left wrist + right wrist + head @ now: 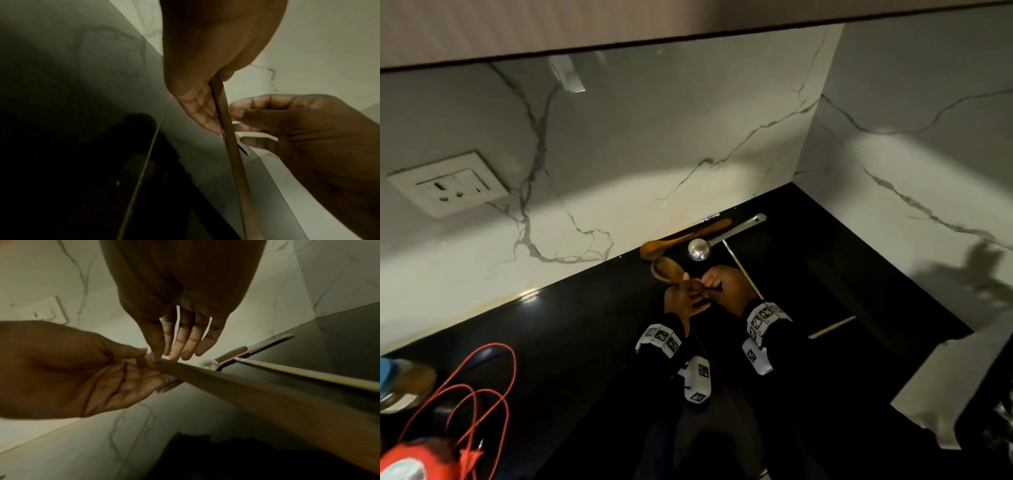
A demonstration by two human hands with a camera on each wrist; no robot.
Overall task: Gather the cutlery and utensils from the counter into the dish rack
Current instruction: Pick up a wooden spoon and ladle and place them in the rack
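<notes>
Right now both your hands meet over the black counter (571, 329), close to the marble backsplash (619, 154). Your left hand (683, 301) lies palm up with its fingers fairly straight, and the handle of a wooden spoon (666, 269) rests across the palm under the thumb; the spoon's bowl points toward the wall. Your right hand (729, 284) comes in from the other side with its fingertips (174, 353) on that same handle, thumb and forefinger pinching it. Just beyond the spoon's bowl, a second wooden spoon (681, 238) and a steel ladle (722, 236) lie on the counter against the foot of the wall. A pale chopstick (748, 277) lies just to the right of your right hand. Down at the left edge sits a coil of red wire (469, 394). The dish rack does not show in any view.
</notes>
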